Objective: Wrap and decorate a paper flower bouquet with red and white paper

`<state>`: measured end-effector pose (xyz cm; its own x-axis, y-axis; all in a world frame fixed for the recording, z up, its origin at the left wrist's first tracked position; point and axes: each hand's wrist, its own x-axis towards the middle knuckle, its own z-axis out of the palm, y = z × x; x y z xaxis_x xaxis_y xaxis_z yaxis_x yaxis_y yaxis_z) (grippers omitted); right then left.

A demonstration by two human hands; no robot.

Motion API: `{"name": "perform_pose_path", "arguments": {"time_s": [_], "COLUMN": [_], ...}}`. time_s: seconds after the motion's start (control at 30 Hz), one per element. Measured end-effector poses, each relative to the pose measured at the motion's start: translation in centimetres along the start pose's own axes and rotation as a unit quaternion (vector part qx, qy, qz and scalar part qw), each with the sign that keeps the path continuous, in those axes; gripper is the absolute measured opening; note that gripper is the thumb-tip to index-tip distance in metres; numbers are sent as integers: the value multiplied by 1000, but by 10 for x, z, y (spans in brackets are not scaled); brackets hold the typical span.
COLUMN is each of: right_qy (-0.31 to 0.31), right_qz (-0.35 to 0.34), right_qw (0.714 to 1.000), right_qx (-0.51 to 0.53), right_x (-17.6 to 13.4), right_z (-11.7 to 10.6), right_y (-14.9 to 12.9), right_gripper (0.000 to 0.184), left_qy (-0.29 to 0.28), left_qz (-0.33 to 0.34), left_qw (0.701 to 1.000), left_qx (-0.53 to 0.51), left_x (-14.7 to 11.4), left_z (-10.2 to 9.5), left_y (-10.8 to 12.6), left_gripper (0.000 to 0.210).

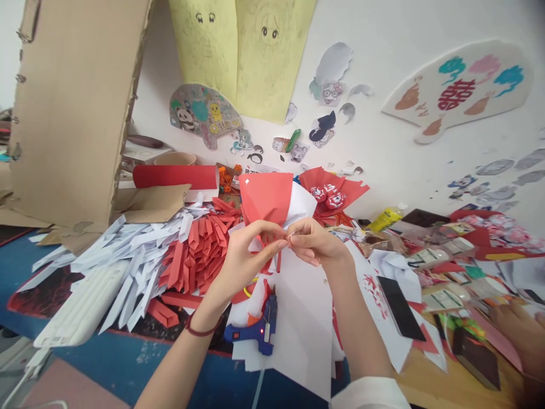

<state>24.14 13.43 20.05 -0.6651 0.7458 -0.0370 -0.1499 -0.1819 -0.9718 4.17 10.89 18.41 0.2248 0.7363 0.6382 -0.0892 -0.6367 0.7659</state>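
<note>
My left hand [255,244] and my right hand [317,241] meet at their fingertips in the middle of the view. Both pinch at something small and whitish that I cannot make out. Right behind them rises a folded red paper sheet [266,196] beside a curved white paper sheet [300,200]; whether the fingers touch these is hidden. Below my hands a blue glue gun [259,326] lies on its side with a small red light on it. White paper sheets [302,324] lie beneath and to the right of the glue gun.
To the left are piles of folded red paper strips [196,250] and white paper strips [131,250], a white power strip [85,307] and a standing cardboard panel [80,113]. A phone [400,307] lies right. Red paper with rolled flowers [334,196] stands behind. Another person's blurred limb [517,326] shows at the right edge.
</note>
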Motion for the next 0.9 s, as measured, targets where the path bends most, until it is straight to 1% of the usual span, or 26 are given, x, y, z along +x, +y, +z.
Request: {"name": "perform_pose_path", "arguments": {"time_s": [0.13, 0.2, 0.33, 0.43, 0.5, 0.57, 0.67, 0.77, 0.9], "right_qy": [10, 8, 21, 30, 29, 27, 30, 31, 28], "right_qz": [9, 12, 14, 13, 9, 5, 6, 9, 12], "right_qw": [1000, 1000, 1000, 999, 999, 999, 999, 999, 999], "right_qx": [7, 7, 9, 15, 21, 26, 24, 19, 19], "right_x": [1, 1, -1, -3, -5, -7, -8, -8, -9], "right_z": [3, 4, 4, 3, 1, -1, -4, -5, -5], "right_y": [1, 2, 5, 8, 10, 10, 10, 10, 11], "right_gripper": [24, 24, 27, 28, 28, 27, 28, 30, 28], "left_qy": [24, 44, 82, 81, 70, 54, 39, 43, 48], "left_qz": [4, -1, -39, -74, -80, -70, -32, 5, 26], "left_qw": [999, 999, 996, 992, 992, 995, 999, 998, 997], "left_qx": [28, 32, -12, -55, -62, -53, -10, 37, 62], "left_x": [0, -2, -4, -5, -6, -7, -8, -7, -7], "left_z": [3, 6, 13, 17, 17, 17, 17, 18, 19], "left_y": [2, 0, -5, -9, -10, -11, -10, -10, -11], "left_gripper": [2, 4, 6, 7, 7, 6, 12, 7, 4]}}
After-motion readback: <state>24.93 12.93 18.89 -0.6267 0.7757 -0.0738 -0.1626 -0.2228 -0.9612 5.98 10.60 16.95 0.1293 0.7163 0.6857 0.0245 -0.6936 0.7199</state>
